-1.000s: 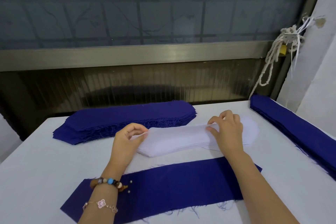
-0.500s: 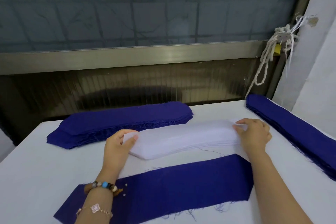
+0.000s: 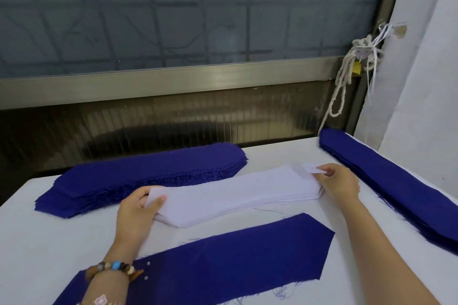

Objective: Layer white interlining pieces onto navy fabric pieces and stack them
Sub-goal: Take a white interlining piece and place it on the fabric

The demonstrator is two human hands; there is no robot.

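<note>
Pinching the two ends of the top long white interlining piece (image 3: pixel 223 189), the left hand (image 3: pixel 137 213) and right hand (image 3: pixel 339 182) raise it slightly off the white interlining stack (image 3: pixel 198 219) at mid-surface. Nearer, a single pointed navy fabric piece (image 3: pixel 223 262) lies uncovered, apparently waiting for it. A far navy pile (image 3: pixel 148 173) and a right navy pile (image 3: pixel 396 186) rest on the white surface (image 3: pixel 37 242). Much layering likely remains.
</note>
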